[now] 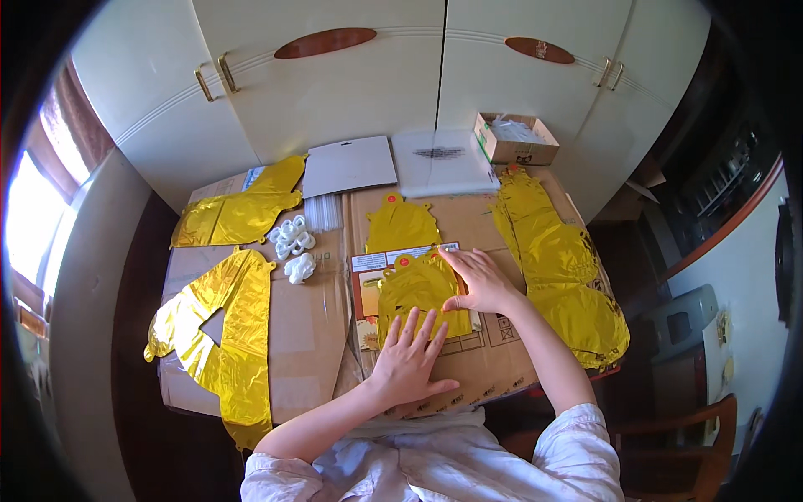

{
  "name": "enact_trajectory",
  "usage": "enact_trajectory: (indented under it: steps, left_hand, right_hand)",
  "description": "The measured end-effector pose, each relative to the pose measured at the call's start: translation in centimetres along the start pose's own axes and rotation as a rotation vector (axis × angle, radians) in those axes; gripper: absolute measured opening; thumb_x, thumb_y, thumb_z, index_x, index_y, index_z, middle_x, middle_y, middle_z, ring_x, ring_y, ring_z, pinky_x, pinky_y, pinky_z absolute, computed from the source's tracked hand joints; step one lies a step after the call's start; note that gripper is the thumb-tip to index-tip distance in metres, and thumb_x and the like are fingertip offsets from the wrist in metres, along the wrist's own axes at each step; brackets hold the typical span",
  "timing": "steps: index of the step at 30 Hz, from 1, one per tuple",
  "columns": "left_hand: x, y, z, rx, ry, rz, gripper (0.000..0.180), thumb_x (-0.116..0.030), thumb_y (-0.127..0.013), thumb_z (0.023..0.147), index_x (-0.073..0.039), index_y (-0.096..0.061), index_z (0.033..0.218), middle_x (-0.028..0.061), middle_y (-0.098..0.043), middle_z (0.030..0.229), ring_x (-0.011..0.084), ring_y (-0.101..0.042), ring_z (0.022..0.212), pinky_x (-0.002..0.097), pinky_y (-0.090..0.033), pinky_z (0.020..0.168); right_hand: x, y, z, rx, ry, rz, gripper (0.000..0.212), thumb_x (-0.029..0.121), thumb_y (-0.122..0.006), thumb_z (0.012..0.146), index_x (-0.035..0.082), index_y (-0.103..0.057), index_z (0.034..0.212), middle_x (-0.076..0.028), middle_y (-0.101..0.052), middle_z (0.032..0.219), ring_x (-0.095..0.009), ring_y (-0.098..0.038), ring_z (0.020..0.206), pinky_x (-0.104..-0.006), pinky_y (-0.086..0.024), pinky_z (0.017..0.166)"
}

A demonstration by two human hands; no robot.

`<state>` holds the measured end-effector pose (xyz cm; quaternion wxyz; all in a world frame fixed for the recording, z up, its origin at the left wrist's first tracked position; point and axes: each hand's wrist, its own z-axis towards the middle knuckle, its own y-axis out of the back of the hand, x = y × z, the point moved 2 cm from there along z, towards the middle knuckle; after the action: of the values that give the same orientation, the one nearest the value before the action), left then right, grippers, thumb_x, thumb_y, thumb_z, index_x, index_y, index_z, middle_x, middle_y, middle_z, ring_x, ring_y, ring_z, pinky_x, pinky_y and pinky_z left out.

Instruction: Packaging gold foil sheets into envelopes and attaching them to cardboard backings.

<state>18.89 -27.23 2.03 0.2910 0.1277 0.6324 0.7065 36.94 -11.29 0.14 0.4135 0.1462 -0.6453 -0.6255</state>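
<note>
A flat gold foil balloon (410,289), folded small with a red round mark at its top, lies on a printed card (366,280) in front of me. My left hand (408,360) rests at the balloon's lower edge, its fingers spread and pointing away from me. At the right edge my right hand (478,283) lies with thumb and fingers apart, touching the foil. Neither hand grips anything that I can see. Just beyond is another folded gold foil balloon (400,224) with a similar red mark.
Cardboard (309,351) covers the table. Larger gold foil balloons lie left (242,293), far left (242,209) and right (552,268). White ribbon rolls (293,237), clear straws (323,214), a white card (350,166), plastic bags (439,171) and an open box (520,151) stand farther back.
</note>
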Motion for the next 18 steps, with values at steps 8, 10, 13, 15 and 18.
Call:
enact_trajectory:
  steps: [8,10,13,15,18]
  left_hand:
    - [-0.6,0.3,0.0,0.041,0.023,0.06,0.091,-0.08,-0.046,0.079,-0.021,-0.039,0.148,0.0298,-0.028,0.15,0.054,-0.025,0.137,0.0718,-0.021,0.105]
    - [-0.7,0.2,0.0,0.047,0.028,0.061,0.092,-0.08,-0.046,0.078,-0.021,-0.038,0.148,0.03,-0.028,0.15,0.0543,-0.025,0.137,0.0724,-0.021,0.104]
    - [-0.8,0.1,0.1,0.047,0.025,0.052,0.092,-0.08,-0.046,0.078,-0.021,-0.037,0.149,0.0299,-0.028,0.15,0.0541,-0.025,0.137,0.0725,-0.02,0.105]
    - [-0.7,0.1,0.0,0.038,0.025,0.046,0.093,-0.08,-0.046,0.078,-0.021,-0.036,0.149,0.0299,-0.029,0.149,0.054,-0.025,0.137,0.0727,-0.02,0.105]
    - [-0.8,0.2,0.0,0.053,0.032,0.07,0.093,-0.081,-0.046,0.078,-0.022,-0.036,0.149,0.0303,-0.029,0.149,0.054,-0.025,0.137,0.0726,-0.02,0.105]
  right_hand:
    - [2.8,3.5,-0.3,0.378,-0.021,-0.052,0.145,0.052,-0.09,0.046,0.013,-0.004,0.155,-0.023,-0.018,0.157,-0.029,-0.008,0.149,-0.0461,-0.003,0.122]
    - [2.8,3.5,-0.4,0.383,-0.02,-0.077,0.143,0.054,-0.089,0.047,0.013,-0.005,0.155,-0.023,-0.018,0.157,-0.03,-0.009,0.149,-0.0462,-0.004,0.122]
    - [1.8,3.3,-0.6,0.336,-0.012,-0.007,0.138,0.057,-0.086,0.052,0.014,-0.007,0.155,-0.024,-0.017,0.157,-0.031,-0.011,0.149,-0.0463,-0.006,0.121]
    - [1.1,2.8,-0.6,0.289,-0.013,-0.002,0.131,0.059,-0.083,0.057,0.015,-0.009,0.155,-0.021,-0.024,0.156,-0.031,-0.017,0.147,-0.0457,-0.01,0.121]
    - [0.7,2.4,-0.5,0.208,0.002,0.017,0.12,0.059,-0.079,0.064,0.017,-0.014,0.155,-0.02,-0.032,0.152,-0.031,-0.026,0.144,-0.0444,-0.017,0.119]
